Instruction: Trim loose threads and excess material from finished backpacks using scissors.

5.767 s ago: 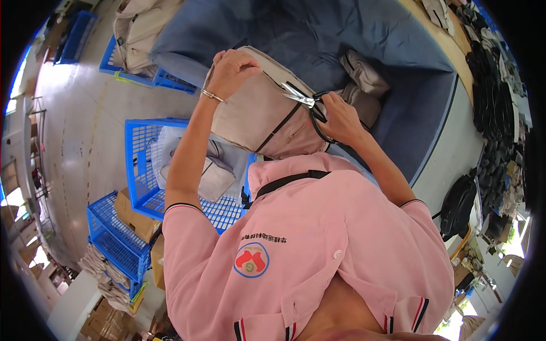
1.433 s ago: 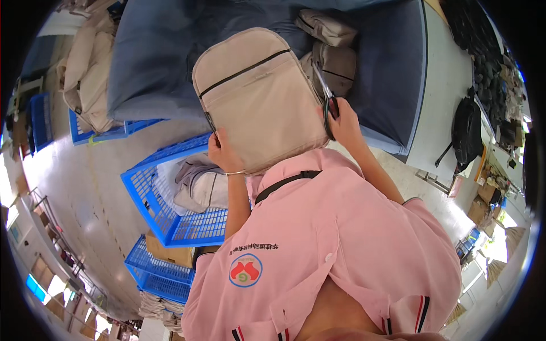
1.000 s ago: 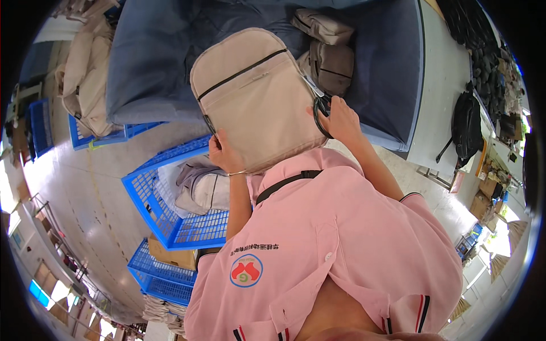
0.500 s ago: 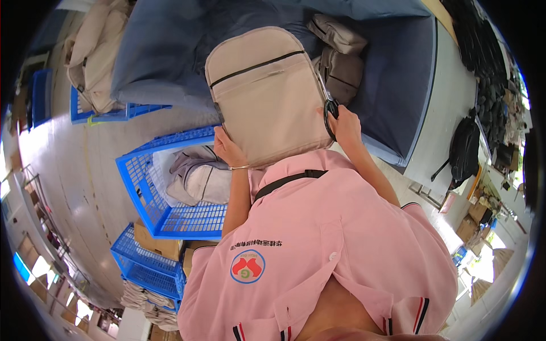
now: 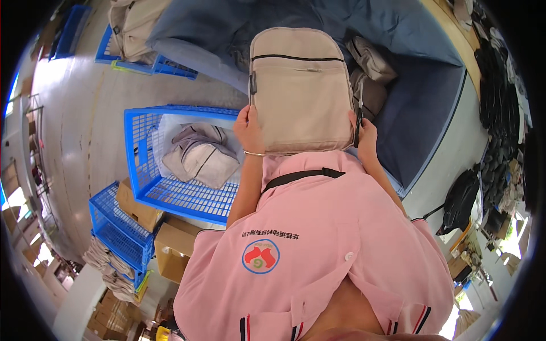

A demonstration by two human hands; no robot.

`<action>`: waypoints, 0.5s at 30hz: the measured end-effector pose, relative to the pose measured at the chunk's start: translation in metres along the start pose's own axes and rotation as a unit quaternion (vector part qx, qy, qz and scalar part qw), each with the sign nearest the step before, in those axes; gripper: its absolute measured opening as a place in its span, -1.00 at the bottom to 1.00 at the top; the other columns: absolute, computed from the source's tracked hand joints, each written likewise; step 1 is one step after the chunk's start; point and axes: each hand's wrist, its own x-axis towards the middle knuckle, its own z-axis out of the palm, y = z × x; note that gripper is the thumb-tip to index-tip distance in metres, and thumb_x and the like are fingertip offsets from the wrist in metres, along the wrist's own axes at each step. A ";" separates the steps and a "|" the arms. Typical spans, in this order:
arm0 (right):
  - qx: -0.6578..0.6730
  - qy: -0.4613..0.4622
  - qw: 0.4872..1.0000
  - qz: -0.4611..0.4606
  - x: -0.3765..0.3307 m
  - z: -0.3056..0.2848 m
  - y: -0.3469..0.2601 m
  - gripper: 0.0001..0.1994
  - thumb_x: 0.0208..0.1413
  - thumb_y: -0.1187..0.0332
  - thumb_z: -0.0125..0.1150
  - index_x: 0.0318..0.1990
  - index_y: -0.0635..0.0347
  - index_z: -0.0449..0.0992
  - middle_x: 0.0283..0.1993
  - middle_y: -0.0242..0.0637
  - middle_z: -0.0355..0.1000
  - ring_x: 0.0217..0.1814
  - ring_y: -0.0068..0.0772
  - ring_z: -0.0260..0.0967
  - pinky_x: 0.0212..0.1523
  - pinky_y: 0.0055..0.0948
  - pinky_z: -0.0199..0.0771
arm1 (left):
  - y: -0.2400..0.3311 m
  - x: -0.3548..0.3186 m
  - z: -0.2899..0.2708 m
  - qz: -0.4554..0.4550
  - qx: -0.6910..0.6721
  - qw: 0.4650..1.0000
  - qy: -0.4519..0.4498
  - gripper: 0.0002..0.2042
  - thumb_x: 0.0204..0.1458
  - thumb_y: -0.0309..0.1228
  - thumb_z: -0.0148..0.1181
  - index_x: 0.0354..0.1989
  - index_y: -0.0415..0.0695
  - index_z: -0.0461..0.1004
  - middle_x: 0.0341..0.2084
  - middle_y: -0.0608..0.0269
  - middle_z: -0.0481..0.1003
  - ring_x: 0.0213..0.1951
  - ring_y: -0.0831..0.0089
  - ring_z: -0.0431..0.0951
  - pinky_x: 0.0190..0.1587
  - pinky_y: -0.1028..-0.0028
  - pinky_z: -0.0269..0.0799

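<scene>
A beige bag, rounded at the top like a backpack, stands upright before my waist. A black zip line crosses its upper part, with a small pull below it. My left hand is closed on its lower left edge, near a dark tab on the side. At the lower right edge, my right hand is closed around black-handled scissors, their blades pointing up along the bag's side. The fingers of that hand also touch the bag's edge. What lies behind the bag is hidden.
Blue-grey fabric lines a large bin ahead, with more beige bags inside. At left, a blue crate holds folded cloth pieces. Cardboard boxes and stacked blue crates stand behind it. A black bag lies at right.
The bag has turned from tilted to nearly straight and shifted right in view. The scissors now point more upright. Both hands keep their hold, and the whole view has swung slightly.
</scene>
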 end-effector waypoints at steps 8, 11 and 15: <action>0.156 -0.108 0.980 0.064 -0.018 -0.021 -0.020 -0.37 0.06 -0.22 0.30 -0.47 0.33 0.44 -0.64 -0.36 0.34 -0.65 -0.49 0.23 -0.63 -0.36 0.27 | 0.072 -0.039 -0.015 0.122 0.010 0.991 0.061 -0.81 0.21 -0.37 0.19 -0.26 -0.28 0.57 -0.51 0.47 0.45 -0.44 0.71 0.32 -0.38 0.61 0.27; 0.112 -0.089 0.989 -0.025 -0.010 -0.031 -0.019 -0.45 0.10 -0.09 0.34 -0.46 0.31 0.39 -0.65 -0.33 0.30 -0.63 -0.49 0.25 -0.58 -0.38 0.28 | 0.097 -0.051 -0.032 0.186 0.049 0.977 0.086 -0.83 0.22 -0.39 0.18 -0.26 -0.27 0.56 -0.51 0.42 0.45 -0.44 0.68 0.34 -0.37 0.60 0.29; 0.044 -0.034 0.976 -0.213 -0.012 -0.043 -0.046 -0.64 0.10 0.22 0.39 -0.41 0.31 0.34 -0.58 -0.11 0.29 -0.56 -0.42 0.16 -0.48 -0.42 0.27 | 0.134 -0.060 -0.054 0.282 0.107 0.949 0.092 -0.86 0.20 -0.44 0.19 -0.27 -0.27 0.56 -0.48 0.31 0.49 -0.41 0.57 0.41 -0.31 0.57 0.34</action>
